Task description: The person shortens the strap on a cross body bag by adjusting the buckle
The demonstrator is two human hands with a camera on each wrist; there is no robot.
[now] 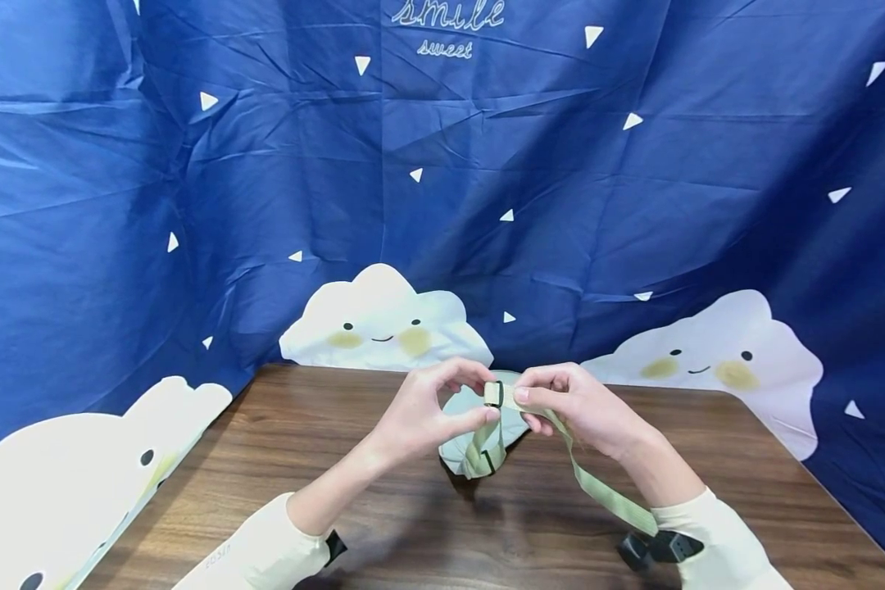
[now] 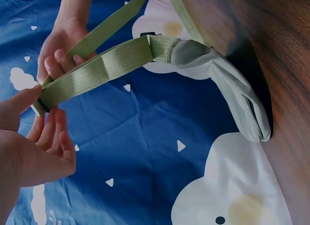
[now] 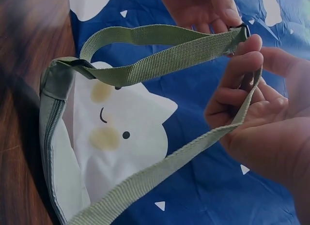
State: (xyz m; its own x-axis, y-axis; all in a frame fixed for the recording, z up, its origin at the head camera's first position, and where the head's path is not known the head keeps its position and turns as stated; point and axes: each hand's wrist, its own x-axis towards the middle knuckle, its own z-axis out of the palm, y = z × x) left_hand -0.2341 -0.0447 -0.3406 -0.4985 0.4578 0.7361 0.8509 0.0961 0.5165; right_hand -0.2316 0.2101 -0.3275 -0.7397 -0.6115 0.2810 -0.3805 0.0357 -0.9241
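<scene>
A small pale green zippered bag (image 3: 63,157) with a webbing strap (image 2: 106,67) stands on the table, behind the hands in the head view. My left hand (image 1: 419,414) pinches the looped strap at a black slider buckle (image 1: 498,394), thumb below and fingers above. Close beside it, my right hand (image 1: 584,410) pinches the strap just right of the slider, between thumb and fingers. From the right hand the strap's long tail (image 1: 610,496) hangs toward the right forearm. A second black buckle (image 3: 82,67) sits where the strap meets the bag.
The dark wooden table (image 1: 280,459) extends around the bag. Behind it hangs a blue cloth (image 1: 442,205) with white triangles and smiling clouds. Black wrist bands (image 1: 671,546) show at the cream sleeves.
</scene>
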